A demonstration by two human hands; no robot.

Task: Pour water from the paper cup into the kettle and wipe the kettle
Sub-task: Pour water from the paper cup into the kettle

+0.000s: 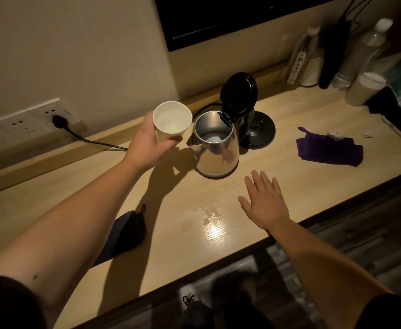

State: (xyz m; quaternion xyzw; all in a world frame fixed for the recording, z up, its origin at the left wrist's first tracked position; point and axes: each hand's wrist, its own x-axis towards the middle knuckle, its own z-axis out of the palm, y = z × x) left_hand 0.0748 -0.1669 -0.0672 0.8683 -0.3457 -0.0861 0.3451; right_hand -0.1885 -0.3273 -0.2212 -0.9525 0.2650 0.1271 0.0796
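My left hand (147, 143) grips a white paper cup (172, 121), held upright just left of the kettle's spout. The steel kettle (215, 148) stands on the wooden counter (171, 245) with its black lid (238, 93) flipped up, off its round black base (258, 131), which sits behind it to the right. Some water shows at the kettle's bottom. My right hand (264, 200) hovers flat, fingers spread, over the counter in front of the kettle and holds nothing. A purple cloth (330, 149) lies to the right.
A dark pouch (128, 231) lies near the counter's front left. Small water drops (207, 213) sit by my right hand. A black plug (59, 121) and cord run from the wall sockets. Bottles (361, 53) and a white cup (365, 87) crowd the far right corner under a dark screen.
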